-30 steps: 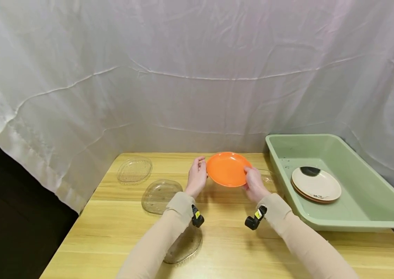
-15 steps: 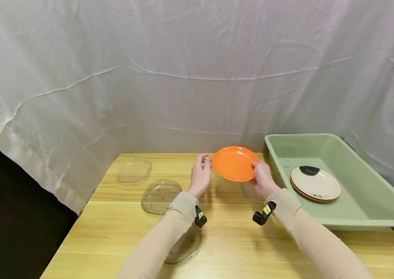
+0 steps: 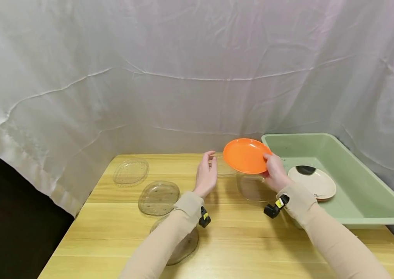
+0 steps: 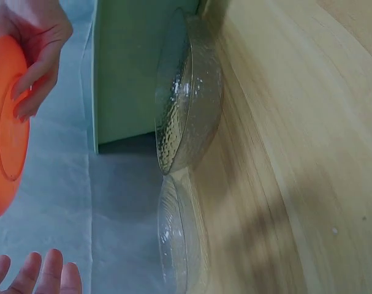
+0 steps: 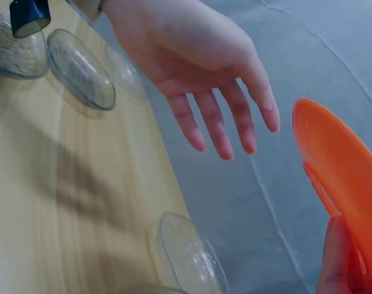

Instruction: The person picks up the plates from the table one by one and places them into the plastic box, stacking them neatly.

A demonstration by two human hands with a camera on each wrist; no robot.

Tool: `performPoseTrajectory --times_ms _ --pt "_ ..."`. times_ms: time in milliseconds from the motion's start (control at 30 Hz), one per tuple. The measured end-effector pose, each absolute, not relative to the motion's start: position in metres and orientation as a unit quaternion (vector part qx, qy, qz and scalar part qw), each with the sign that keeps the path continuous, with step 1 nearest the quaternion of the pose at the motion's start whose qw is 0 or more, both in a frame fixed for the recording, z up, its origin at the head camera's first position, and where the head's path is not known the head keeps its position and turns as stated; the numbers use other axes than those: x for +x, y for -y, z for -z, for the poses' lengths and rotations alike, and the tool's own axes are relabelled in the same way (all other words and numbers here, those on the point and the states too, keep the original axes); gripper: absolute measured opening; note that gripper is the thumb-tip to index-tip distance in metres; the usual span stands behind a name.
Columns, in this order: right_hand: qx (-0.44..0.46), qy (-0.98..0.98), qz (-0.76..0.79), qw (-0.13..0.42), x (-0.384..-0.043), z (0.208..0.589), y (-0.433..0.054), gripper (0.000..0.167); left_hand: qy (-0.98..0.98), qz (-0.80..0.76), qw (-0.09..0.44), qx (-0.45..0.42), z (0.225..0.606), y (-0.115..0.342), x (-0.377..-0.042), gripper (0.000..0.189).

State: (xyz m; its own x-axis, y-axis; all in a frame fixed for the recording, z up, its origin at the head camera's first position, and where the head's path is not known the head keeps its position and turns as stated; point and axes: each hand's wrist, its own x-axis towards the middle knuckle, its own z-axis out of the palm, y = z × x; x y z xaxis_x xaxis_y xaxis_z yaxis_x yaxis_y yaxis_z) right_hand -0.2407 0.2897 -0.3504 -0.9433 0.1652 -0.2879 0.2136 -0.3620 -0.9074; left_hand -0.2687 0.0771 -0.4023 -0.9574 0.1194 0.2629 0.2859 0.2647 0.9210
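An orange plate (image 3: pixel 247 156) is held above the table by my right hand (image 3: pixel 276 172), which pinches its right rim with the thumb on top and fingers beneath. My left hand (image 3: pixel 207 174) hovers just left of the plate and touches nothing; its fingers (image 5: pixel 211 122) are loosely spread in the right wrist view. In the left wrist view the plate (image 4: pixel 7 128) shows its underside with the right hand's fingers on it. Below the plate stand a clear squarish glass dish (image 3: pixel 252 188) and another clear dish (image 3: pixel 225 166), partly hidden by plate and hand.
On the right a green basin (image 3: pixel 374 186) holds a cream plate with a black patch (image 3: pixel 313 182), stacked over something brownish. Several glass dishes stand at left: a clear one (image 3: pixel 130 172), a brownish one (image 3: pixel 158 197), and one (image 3: pixel 184 246) half under the left forearm.
The right hand has carried the orange plate right and slightly up, toward the basin. The left hand has come away from the plate's left rim, shifting a little right.
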Motion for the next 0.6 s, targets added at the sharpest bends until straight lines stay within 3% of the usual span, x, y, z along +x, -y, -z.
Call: performPoseTrajectory --times_ms 600 --pt "0.189 -0.506 0.842 -0.007 -0.234 0.330 -0.345 0.057 0.833 0.497 0.105 -0.218 0.400 -0.126 -0.252 0.040"
